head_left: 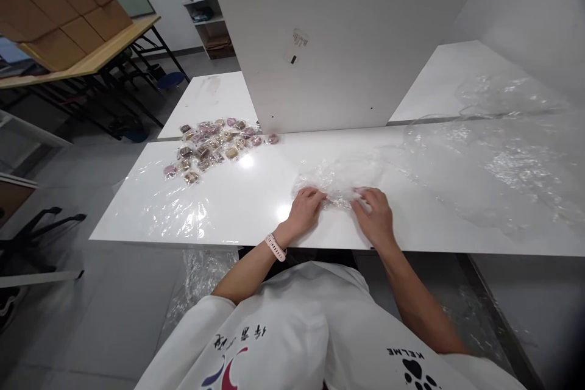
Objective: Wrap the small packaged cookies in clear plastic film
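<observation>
Crumpled clear plastic film (338,177) lies on the white table in front of me. My left hand (306,210), with a pale band at the wrist, is closed on the film's near left edge. On its right side, my right hand (373,214) pinches the same film, fingers bent inward. A short gap separates the two hands. The film is see-through, and I cannot make out whether anything lies inside it. To the left of the hands is a spread of small, individually wrapped pieces (210,143) in pink, brown and yellowish tones.
A large sheet of clear plastic (493,164) covers the table's right part. More clear film (183,213) lies at the left end and hangs near the front edge. An upright grey-white panel (338,42) stands behind the table (256,207). Cardboard boxes (68,18) rest on a wooden table.
</observation>
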